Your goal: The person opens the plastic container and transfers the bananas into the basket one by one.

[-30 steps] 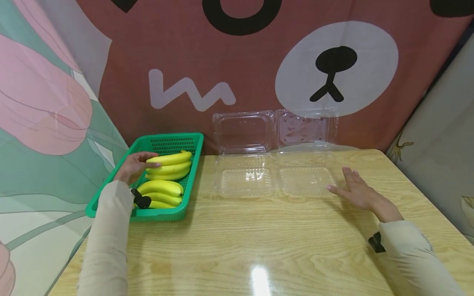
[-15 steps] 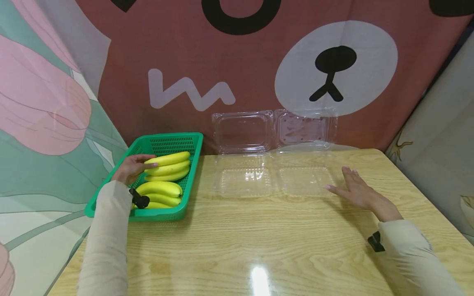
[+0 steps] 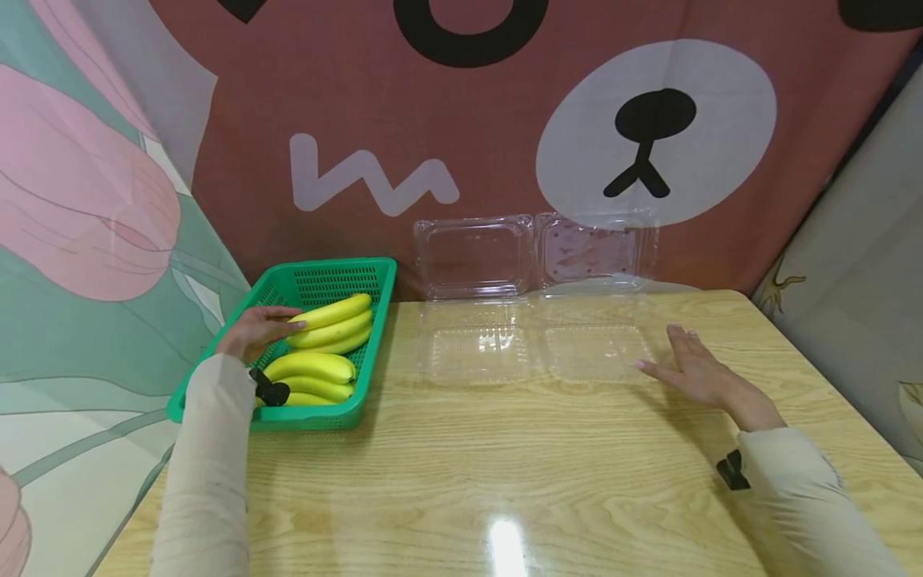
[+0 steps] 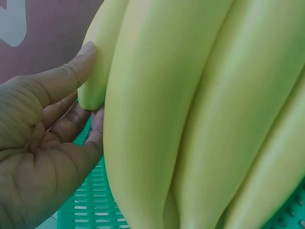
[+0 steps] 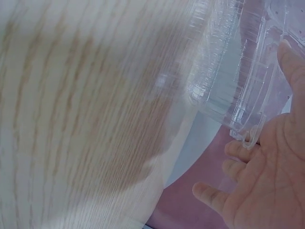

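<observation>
My left hand [image 3: 254, 332] reaches into the green basket [image 3: 324, 418] and pinches the left end of the far bunch of bananas [image 3: 332, 320]. In the left wrist view, the thumb [image 4: 76, 69] lies on a banana's tip [image 4: 93, 90], with fingers curled behind and under it. The near bunch of bananas [image 4: 190, 105] fills most of that view. My right hand [image 3: 699, 377] is held with fingers extended at the right side of the right clear plastic clamshell box [image 3: 598, 353]. In the right wrist view, its fingers are close by the box's edge [image 5: 248, 124].
A second clear clamshell box [image 3: 479, 353] stands left of the first, both with lids raised against the red printed cloth [image 3: 497, 120] behind. The wooden table [image 3: 461, 457] stretches in front of them. Another patterned cloth [image 3: 79, 192] hangs at the left.
The far bunch of bananas has shifted and turned slightly in my left hand, its right end tilting up a little. My right hand and the boxes have stayed in place.
</observation>
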### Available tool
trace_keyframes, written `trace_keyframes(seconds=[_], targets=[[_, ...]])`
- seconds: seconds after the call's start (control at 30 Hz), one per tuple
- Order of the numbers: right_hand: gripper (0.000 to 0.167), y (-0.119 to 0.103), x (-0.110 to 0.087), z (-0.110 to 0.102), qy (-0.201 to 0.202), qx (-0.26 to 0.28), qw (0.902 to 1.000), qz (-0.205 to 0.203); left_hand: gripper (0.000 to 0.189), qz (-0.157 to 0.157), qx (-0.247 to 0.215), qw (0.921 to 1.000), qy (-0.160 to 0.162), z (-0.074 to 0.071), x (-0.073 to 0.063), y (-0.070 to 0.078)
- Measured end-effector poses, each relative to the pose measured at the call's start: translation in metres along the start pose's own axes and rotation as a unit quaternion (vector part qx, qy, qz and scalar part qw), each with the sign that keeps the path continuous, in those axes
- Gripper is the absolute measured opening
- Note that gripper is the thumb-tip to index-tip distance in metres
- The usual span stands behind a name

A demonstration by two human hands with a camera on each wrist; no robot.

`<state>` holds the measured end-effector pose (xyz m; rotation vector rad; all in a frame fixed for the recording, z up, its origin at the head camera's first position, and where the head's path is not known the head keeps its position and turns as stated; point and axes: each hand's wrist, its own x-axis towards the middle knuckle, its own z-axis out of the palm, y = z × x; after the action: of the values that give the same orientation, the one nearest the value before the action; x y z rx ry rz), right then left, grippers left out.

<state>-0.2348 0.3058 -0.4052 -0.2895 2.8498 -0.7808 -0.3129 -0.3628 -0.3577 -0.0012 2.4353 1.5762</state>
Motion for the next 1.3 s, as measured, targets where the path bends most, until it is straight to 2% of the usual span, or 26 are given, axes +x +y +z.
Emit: trace_keyframes(seconds=[0.33, 0.67, 0.93, 1.3], targets=[[0.102, -0.001, 0.002, -0.005, -0.004, 0.004, 1.0000, -0.008, 0.059, -0.027, 0.008, 0.9996, 0.010, 0.002, -0.002, 0.007], [0.103, -0.001, 0.001, -0.008, 0.001, -0.003, 0.9999, -0.012, 0.059, -0.047, 0.012, 0.9988, -0.004, 0.004, -0.001, 0.009], [0.101, -0.001, -0.002, -0.016, 0.008, -0.004, 0.9998, -0.019, 0.057, -0.074, 0.038, 0.9965, 0.004, 0.004, -0.001, 0.011], [0.098, -0.001, -0.004, -0.017, 0.014, 0.000, 0.9996, -0.024, 0.056, -0.086, 0.044, 0.9953, -0.001, 0.004, -0.006, 0.016]])
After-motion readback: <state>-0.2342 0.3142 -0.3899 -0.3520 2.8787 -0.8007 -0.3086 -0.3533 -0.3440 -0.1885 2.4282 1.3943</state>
